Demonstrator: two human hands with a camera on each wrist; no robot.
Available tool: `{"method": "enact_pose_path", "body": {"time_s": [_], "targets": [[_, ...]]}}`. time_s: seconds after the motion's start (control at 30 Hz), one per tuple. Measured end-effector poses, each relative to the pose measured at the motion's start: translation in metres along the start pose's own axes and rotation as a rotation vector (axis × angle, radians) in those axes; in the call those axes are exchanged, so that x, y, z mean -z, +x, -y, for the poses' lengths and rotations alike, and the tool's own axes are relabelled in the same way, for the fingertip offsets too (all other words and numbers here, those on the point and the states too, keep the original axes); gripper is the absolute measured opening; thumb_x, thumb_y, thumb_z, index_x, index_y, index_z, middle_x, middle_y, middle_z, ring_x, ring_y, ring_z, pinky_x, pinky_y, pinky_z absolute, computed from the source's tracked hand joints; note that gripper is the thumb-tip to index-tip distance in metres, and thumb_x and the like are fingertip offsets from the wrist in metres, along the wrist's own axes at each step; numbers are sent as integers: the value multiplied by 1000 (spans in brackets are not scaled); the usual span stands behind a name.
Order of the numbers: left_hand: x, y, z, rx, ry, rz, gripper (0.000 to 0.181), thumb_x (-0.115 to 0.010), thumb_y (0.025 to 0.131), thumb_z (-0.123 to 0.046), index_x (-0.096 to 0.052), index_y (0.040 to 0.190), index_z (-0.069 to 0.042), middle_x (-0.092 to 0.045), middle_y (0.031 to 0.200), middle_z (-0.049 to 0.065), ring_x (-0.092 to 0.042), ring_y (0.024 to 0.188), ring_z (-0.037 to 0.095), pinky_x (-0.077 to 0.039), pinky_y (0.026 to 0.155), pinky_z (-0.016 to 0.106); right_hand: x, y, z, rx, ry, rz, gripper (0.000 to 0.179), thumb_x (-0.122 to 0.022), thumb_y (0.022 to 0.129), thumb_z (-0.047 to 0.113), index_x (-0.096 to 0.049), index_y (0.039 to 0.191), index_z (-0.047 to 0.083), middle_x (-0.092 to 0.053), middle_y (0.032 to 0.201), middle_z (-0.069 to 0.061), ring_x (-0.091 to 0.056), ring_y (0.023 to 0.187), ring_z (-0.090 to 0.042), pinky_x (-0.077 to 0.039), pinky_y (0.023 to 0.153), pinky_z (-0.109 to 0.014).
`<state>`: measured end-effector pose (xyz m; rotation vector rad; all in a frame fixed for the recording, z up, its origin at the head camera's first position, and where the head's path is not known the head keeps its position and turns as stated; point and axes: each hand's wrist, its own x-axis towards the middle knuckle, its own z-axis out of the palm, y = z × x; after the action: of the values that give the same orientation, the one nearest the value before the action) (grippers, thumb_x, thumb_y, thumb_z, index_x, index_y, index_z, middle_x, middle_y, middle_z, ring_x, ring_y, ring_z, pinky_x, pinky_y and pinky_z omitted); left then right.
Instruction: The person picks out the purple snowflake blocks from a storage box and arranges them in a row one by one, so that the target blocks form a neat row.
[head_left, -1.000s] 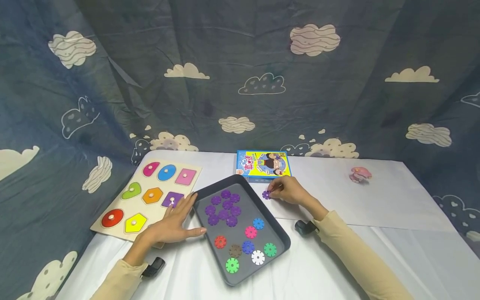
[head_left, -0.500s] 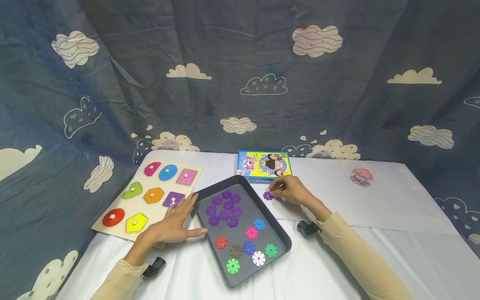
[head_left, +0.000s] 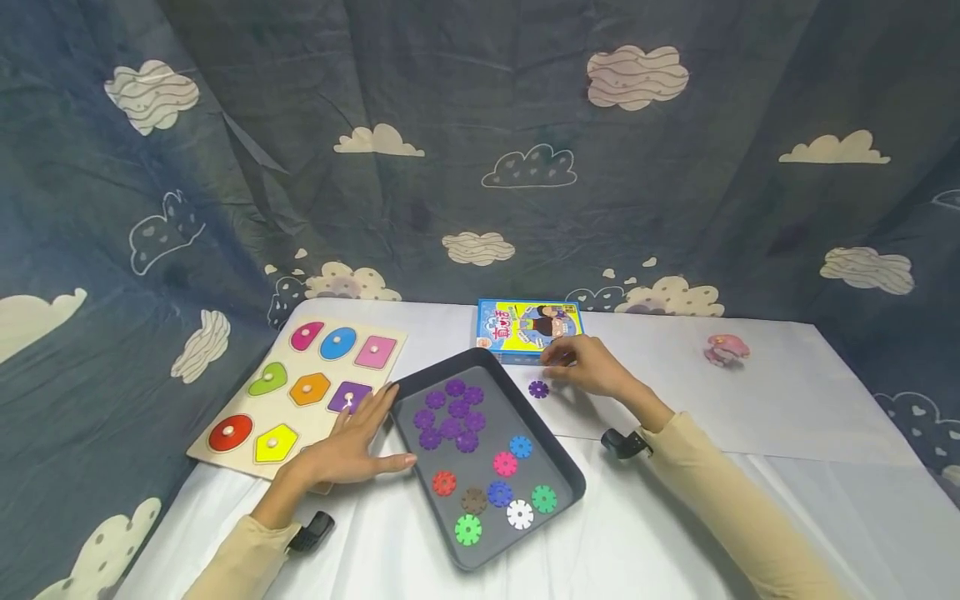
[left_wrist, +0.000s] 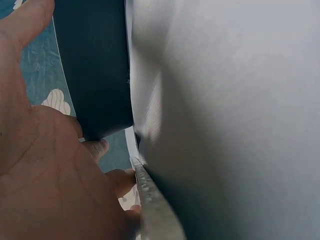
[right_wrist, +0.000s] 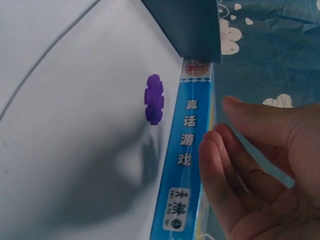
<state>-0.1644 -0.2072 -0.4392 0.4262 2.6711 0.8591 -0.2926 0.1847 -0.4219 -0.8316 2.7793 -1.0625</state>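
On the white cloth lies a single purple notched disc (head_left: pixel 538 389), just right of the dark grey tray (head_left: pixel 450 457). My right hand (head_left: pixel 588 365) hovers above and to the right of it, fingers loosely bent and holding nothing. The right wrist view shows a gap between that hand (right_wrist: pixel 255 165) and the disc (right_wrist: pixel 154 100). My left hand (head_left: pixel 337 450) is spread along the tray's left side, fingertips and thumb at the rim. In the tray are a cluster of purple discs (head_left: pixel 458 408) and several other colours, among them a white disc (head_left: pixel 520 514).
A blue and yellow game box (head_left: pixel 528 325) stands behind the right hand. At the left, a wooden shape puzzle board (head_left: pixel 307 358) lies partly under the left hand. Far to the right sits a small pink toy (head_left: pixel 726 350). A cloud-patterned curtain (head_left: pixel 420 200) hangs behind the table.
My right hand has let go of the purple disc and lifted slightly away from it, its thumb and fingers parting. The disc lies where it was held. My left hand stays at the tray.
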Motion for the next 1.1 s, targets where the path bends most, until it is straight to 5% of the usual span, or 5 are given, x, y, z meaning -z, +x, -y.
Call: {"method": "enact_pose_path", "body": {"time_s": [0.33,0.6,1.1], "targets": [[-3,-1,2,10,19,9,115,-69,82,-66,0,163,-23,2,171,5,6,156,36,7,119,68,0,3,19,56,32,61,20,-78,86,8,-73,103,1,-73,93,-6,-68,88,-19,-58,88,-44],[-2,-1,1,12,11,14,115,-69,82,-66,0,163,-22,2,171,5,6,156,36,8,119,69,1,15,33,118,68,208,21,-77,88,9,-73,108,4,-74,103,-9,-68,92,-17,-59,87,-35],[-1,1,2,0,5,-3,115,-69,83,-66,1,163,-23,3,171,5,6,156,35,9,118,68,-8,48,55,214,61,412,23,-76,88,5,-72,110,-1,-73,111,-15,-69,108,-27,-54,101,-39]]}}
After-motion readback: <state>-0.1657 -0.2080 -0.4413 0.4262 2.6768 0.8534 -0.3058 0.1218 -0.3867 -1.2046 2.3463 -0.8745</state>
